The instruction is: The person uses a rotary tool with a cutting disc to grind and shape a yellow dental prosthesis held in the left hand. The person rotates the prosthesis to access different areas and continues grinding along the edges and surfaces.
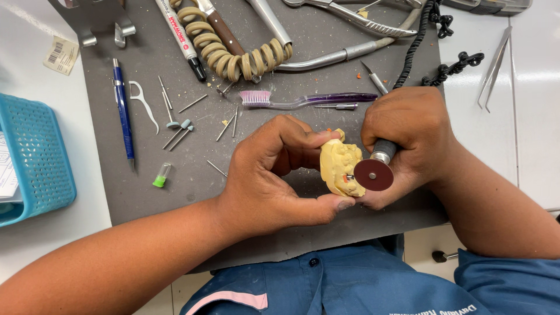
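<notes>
A blue work shirt (350,286) with a pink-edged pocket fills the bottom of the head view, nearest the camera, and both forearms reach out from it over a grey mat (146,175) on a white bench. The left hand (274,175) closes on a pale yellow dental cast (340,166), fingers curled over its top and thumb pressed under its lower edge, so the cast sits just above the mat's near edge, between the two hands. The right hand (408,137) is wrapped tight around a handpiece (382,153) with a dark grip and a metal collar; its dark red cutting disc (373,174) lies against the right side of the cast. At the left edge stands a turquoise perforated basket (41,157); a bit of white printed paper shows inside it, and the rest of its contents are out of view. Beyond the hands lie a clear purple toothbrush (303,100) with pink bristles, a blue pen (123,114), a white floss pick (143,104), scattered thin burs (178,131), and a small clear vial with a green cap (161,175). A beige coiled cord (233,55), a marker (181,38) and metal pliers (350,17) lie farther back, and tweezers (494,67) rest on the bench to the right.
</notes>
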